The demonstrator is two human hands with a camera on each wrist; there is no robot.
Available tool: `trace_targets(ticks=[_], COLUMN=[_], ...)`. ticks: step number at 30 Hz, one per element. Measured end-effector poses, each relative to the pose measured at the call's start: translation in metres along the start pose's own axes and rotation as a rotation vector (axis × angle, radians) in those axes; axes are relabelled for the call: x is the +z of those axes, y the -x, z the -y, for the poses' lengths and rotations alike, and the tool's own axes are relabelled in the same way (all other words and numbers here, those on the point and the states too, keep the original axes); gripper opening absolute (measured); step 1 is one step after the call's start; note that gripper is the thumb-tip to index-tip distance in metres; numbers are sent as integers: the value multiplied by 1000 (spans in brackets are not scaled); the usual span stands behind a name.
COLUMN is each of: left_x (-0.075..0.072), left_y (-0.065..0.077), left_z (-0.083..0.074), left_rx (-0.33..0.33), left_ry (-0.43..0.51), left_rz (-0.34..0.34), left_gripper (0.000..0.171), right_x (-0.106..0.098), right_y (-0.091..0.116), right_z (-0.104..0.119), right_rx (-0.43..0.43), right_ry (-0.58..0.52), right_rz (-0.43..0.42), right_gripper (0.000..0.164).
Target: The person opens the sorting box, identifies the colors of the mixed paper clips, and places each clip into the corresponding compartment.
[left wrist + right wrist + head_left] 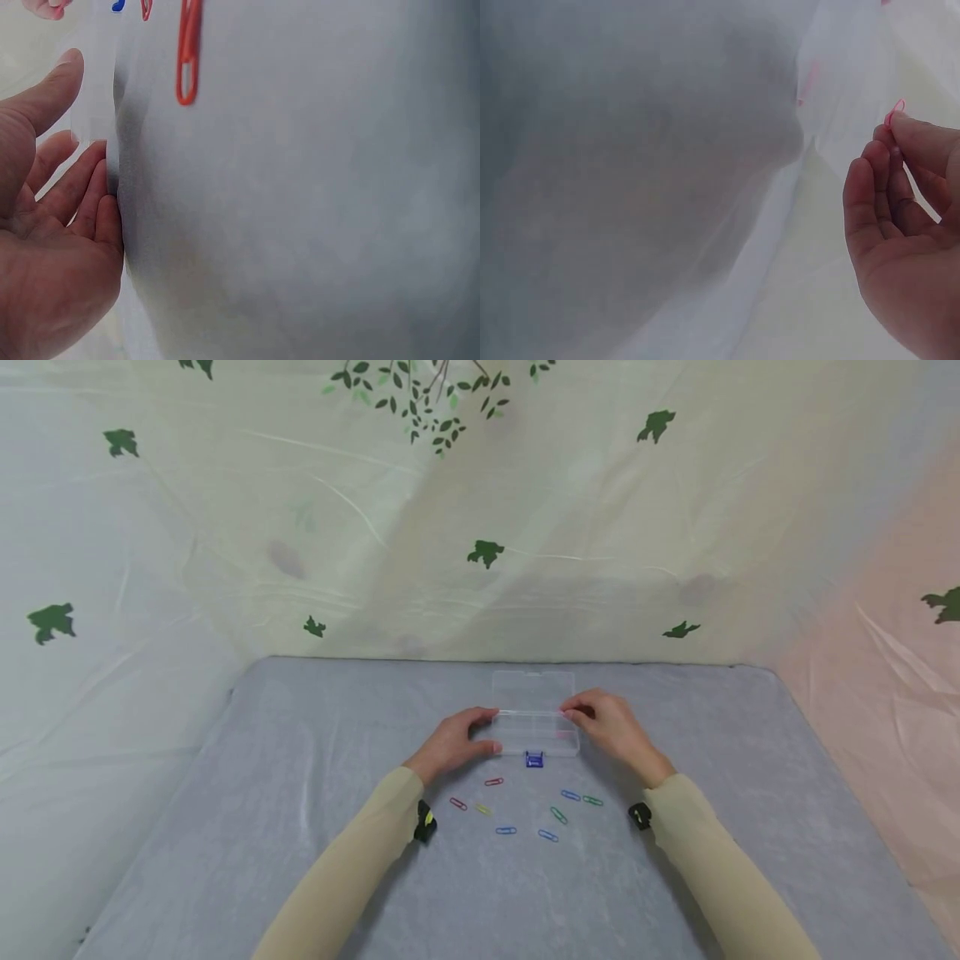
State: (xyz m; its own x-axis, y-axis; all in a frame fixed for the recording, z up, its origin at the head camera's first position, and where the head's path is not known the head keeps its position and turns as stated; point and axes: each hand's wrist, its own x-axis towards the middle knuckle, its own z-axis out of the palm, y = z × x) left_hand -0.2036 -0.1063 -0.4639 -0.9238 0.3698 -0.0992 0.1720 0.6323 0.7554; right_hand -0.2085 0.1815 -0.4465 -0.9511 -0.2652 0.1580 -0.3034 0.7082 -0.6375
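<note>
left hand (456, 742) grips clear box (521, 745) between spread thumb and fingers, right hand (609, 724) pinching pink paperclip (889, 118).

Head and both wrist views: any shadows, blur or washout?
Head: soft shadows beside the sleeves, clear box low-contrast. Left wrist: nearer red paperclip slightly soft-edged. Right wrist: hazy overall, gray cloth dim and textureless, box edges washed out.

No legible lettering or numbers.
</note>
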Motion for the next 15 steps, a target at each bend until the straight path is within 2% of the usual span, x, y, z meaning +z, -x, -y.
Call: trace_targets(ticks=[6, 15], left_x=[1, 1], left_y=[0, -1], left_z=[1, 1], left_rx=[-6, -3], left_ry=[4, -1], left_rz=[6, 1], left_gripper=[63, 63], right_x=[0, -1], right_y=[-3, -7], right_z=[-1, -2], right_rx=[31, -17], right_ry=[54, 107], right_rz=[46, 76], right_gripper=[13, 11])
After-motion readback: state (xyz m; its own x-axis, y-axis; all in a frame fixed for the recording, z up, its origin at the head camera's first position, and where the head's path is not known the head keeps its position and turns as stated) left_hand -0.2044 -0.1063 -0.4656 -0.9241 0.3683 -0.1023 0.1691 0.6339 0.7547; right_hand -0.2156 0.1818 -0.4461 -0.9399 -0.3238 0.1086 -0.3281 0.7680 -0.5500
